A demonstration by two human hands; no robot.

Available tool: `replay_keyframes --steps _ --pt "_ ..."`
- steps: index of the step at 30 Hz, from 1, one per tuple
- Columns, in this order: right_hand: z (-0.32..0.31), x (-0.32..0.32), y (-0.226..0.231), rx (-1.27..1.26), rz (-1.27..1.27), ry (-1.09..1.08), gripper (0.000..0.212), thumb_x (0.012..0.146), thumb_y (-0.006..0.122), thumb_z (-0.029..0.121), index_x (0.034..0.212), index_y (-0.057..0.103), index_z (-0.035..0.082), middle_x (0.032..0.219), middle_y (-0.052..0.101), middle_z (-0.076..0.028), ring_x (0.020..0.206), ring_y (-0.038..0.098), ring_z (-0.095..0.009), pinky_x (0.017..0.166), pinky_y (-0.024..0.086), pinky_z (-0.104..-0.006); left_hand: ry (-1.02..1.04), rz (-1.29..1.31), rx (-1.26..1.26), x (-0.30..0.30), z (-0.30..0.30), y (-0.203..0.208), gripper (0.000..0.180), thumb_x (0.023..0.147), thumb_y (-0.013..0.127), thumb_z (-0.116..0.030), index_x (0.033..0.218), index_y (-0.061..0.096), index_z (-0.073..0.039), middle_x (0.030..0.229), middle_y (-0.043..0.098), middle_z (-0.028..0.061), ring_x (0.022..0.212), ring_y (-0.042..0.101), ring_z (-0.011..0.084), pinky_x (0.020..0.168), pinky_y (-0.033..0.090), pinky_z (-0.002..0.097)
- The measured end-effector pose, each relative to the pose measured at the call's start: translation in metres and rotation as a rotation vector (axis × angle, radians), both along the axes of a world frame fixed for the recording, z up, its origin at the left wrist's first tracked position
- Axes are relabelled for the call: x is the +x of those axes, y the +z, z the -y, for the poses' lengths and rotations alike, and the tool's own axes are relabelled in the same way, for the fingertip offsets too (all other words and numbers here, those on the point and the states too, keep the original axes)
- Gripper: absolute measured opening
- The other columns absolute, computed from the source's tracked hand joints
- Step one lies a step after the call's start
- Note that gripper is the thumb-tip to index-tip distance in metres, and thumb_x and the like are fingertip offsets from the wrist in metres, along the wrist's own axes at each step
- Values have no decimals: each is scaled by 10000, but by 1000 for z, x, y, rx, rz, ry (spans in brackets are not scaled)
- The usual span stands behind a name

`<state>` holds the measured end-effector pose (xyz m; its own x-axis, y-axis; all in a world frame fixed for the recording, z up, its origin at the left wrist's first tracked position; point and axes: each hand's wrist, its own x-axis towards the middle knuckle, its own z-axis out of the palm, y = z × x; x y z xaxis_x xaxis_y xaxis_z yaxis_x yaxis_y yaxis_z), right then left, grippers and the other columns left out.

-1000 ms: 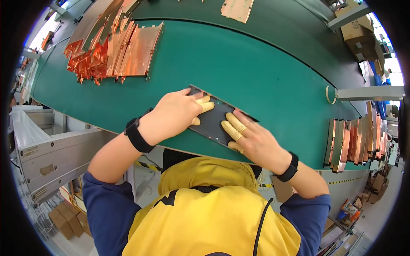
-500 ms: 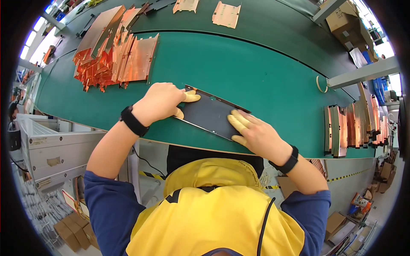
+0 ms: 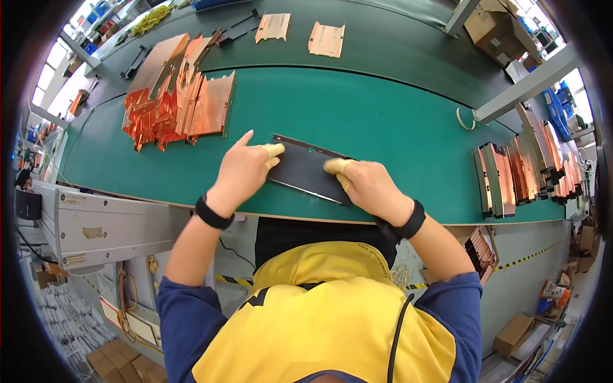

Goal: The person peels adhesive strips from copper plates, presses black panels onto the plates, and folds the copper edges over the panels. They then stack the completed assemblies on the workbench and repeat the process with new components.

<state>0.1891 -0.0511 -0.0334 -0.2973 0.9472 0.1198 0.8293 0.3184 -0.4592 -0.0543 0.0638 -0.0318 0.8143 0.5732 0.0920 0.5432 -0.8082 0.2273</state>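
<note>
A dark grey, rectangular sheet-metal panel [image 3: 308, 171] with a narrow raised lip along its far side lies tilted on the green bench in front of me. My left hand [image 3: 246, 167] pinches its left end between fingertips in yellow finger cots, while one bare finger points up and away. Over the right part of the panel, my right hand [image 3: 370, 186] has its yellow-tipped fingers drawn together, with the thumb by the near edge. Those right fingertips are slightly blurred, and the panel's right end is partly hidden under that hand.
A jumbled pile of copper-coloured sheet-metal parts [image 3: 175, 105] lies at the left. Copper and dark panels stand in a row [image 3: 501, 182] at the right. Two copper plates [image 3: 327, 39] rest on the far surface. A grey post [image 3: 527, 86] and a pale ring [image 3: 466, 119] are at far right.
My right fingers, spread over the panel before, have drawn together and moved left. The left hand has turned, with one finger now raised. The whole view has shifted somewhat.
</note>
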Motion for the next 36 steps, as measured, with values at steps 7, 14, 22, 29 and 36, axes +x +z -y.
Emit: replay_keyframes --steps 7,14,22,29,36 --pt "-28 -13 -14 122 -25 100 458 765 547 -28 1205 596 94 981 684 -128 771 650 -295 699 525 -372 106 365 143 23 74 -34 233 765 694 -89 990 707 -30 1035 683 124 1061 630 267 1051 409 472" --pt "-49 9 -18 -128 -328 42 595 686 508 -114 1242 598 76 953 702 -114 807 660 -301 763 534 -379 188 409 148 26 58 -64 263 736 657 0 994 705 -11 1050 679 132 1119 611 280 1046 422 476" --pt "-66 -17 -47 259 -77 65 471 651 494 -105 1060 675 45 744 652 -104 672 628 -224 706 525 -295 124 406 124 24 44 -74 339 706 579 -28 1021 691 27 1042 672 172 1121 610 317 1044 422 489" --pt "-58 7 -18 -82 -234 -62 440 654 525 -102 1036 686 44 697 585 -87 562 539 -184 633 505 -258 133 434 122 20 37 -82 263 734 659 2 992 708 -7 1035 683 136 1119 617 288 1038 428 490" --pt "-14 27 9 -360 -110 -337 339 748 699 34 1086 673 34 814 640 -113 639 599 -203 649 515 -262 127 425 96 23 36 -78 263 722 626 25 970 708 -3 1018 682 134 1079 630 288 1026 441 486"
